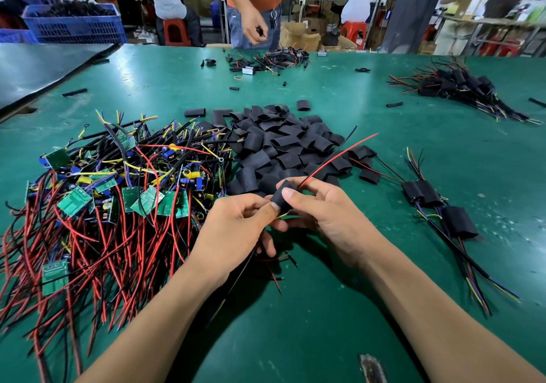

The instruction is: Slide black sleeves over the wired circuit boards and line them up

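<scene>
Fingers of the left hand and right hand are curled closed, pinching one black sleeve just near of the sleeve pile. A red wire pokes out its far end. The sleeving step looks underway. The next move calls for seating the sleeve fully, then laying it beside the finished pieces on the right.

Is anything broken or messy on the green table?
Yes. The green mat has a scuffed, torn-looking patch near the bottom edge. A few black tube pieces lie stray, far from the sleeve pile, such as one at far left.
</scene>
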`<state>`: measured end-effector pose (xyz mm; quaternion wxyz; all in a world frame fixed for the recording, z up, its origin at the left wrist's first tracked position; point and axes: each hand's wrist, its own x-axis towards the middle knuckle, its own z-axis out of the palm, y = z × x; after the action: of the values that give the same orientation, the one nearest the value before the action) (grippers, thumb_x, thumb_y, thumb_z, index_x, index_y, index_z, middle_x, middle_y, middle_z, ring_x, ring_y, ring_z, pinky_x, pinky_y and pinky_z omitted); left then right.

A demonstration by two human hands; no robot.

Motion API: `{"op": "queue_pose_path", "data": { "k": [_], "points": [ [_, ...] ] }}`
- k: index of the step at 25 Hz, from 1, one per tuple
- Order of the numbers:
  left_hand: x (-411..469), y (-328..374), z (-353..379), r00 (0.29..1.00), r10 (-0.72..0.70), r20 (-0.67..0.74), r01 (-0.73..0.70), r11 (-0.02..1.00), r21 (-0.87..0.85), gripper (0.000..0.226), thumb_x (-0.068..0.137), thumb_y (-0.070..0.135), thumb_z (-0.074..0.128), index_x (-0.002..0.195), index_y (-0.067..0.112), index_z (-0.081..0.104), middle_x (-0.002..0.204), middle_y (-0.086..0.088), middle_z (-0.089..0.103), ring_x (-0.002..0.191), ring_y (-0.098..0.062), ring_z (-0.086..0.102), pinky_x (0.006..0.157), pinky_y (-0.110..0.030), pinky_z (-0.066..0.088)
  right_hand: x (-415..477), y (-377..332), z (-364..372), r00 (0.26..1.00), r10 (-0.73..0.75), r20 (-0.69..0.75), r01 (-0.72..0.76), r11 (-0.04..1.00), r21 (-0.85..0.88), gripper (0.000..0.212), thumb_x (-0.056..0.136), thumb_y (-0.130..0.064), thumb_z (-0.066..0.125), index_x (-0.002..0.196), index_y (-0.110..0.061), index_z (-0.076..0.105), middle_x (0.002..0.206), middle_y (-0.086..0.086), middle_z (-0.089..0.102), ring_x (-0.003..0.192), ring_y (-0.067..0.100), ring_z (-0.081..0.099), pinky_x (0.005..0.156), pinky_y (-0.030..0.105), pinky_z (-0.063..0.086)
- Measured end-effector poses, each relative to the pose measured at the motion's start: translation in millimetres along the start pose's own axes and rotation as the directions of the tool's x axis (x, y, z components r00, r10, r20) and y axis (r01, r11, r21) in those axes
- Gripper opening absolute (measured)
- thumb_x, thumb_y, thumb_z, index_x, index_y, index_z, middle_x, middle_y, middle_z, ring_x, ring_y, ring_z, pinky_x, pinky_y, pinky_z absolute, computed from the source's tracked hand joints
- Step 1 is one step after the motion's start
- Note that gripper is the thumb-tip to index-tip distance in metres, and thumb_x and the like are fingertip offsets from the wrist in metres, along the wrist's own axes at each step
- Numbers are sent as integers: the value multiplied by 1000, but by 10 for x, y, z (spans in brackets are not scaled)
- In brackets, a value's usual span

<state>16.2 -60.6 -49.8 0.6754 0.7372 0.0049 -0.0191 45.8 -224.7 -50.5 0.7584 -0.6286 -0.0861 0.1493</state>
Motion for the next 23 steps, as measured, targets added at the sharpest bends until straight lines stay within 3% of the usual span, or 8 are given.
{"op": "queue_pose_path", "data": {
  "k": [2, 4, 9, 12, 15, 18, 21, 23],
  "points": [
    [4, 14, 8, 1000, 2, -23, -2, 1000, -16, 19, 95, 22, 64, 83, 9, 71, 75, -8, 75, 36, -17, 52, 40, -20, 37, 10, -30, -34, 999, -15, -31, 13, 998, -60, 16, 93, -20, 69, 108, -13, 69, 103, 12, 75, 82, 20, 66, 75, 34, 55],
    [7, 40, 5, 1000, -18, -19, 17, 998, -59, 20, 94, 21, 65, 82, 7, 70, 74, -10, 74, 35, -16, 49, 40, -20, 36, 13, -71, -69, 998, 18, -60, -23, 996, -82, 13, 89, -21, 72, 102, -17, 71, 85, 2, 70, 72, 14, 59, 65, 25, 45],
    [2, 125, -43, 980, -155, 122, 181, 952, -247, 17, 93, 24, 65, 90, 7, 67, 77, -12, 73, 38, -16, 50, 40, -19, 37, 34, -112, -35, 994, 92, -60, -83, 988, 130, 5, 89, -21, 68, 87, -16, 69, 70, -3, 61, 54, 10, 50, 51, 21, 43],
    [13, 128, -50, 975, -171, 143, 207, 934, -290, 18, 96, 17, 59, 97, 0, 64, 79, -13, 74, 40, -17, 54, 41, -20, 41, 88, -142, -70, 971, 75, -227, -17, 969, 245, 27, 93, -26, 66, 67, -20, 67, 60, -7, 53, 50, 9, 47, 49, 21, 43],
    [-13, 112, -11, 965, -150, 214, 215, 922, -321, 17, 93, 16, 61, 98, 0, 64, 84, -15, 74, 46, -19, 60, 45, -23, 46, 100, -171, -89, 959, 98, -266, 4, 934, 358, 22, 83, -36, 71, 80, -17, 62, 61, -5, 47, 49, 9, 43, 47, 21, 42],
    [-23, 109, 1, 960, -123, 253, 214, 904, -371, 23, 82, 21, 67, 98, 4, 66, 85, -15, 73, 47, -19, 60, 46, -22, 47, 98, -158, -54, 974, 116, -194, -31, 919, 393, 42, 76, -47, 72, 98, -11, 68, 67, -3, 49, 50, 9, 40, 47, 20, 40],
    [-22, 92, 31, 981, -80, 174, 137, 929, -345, 15, 83, 15, 69, 95, 5, 68, 84, -14, 75, 53, -20, 65, 50, -22, 50, 76, -126, 13, 974, 114, -194, -73, 975, 210, 53, 82, -52, 66, 110, -7, 70, 67, -4, 57, 52, 8, 47, 52, 24, 45],
    [-33, 64, 76, 995, -39, 89, 58, 973, -222, 9, 85, 8, 72, 93, 5, 69, 80, -11, 75, 55, -20, 67, 52, -21, 51, 66, -92, 43, 957, 111, -267, -86, 991, 101, 38, 87, -46, 70, 98, -9, 69, 70, -2, 63, 53, 10, 54, 53, 26, 50]
  ]
}}
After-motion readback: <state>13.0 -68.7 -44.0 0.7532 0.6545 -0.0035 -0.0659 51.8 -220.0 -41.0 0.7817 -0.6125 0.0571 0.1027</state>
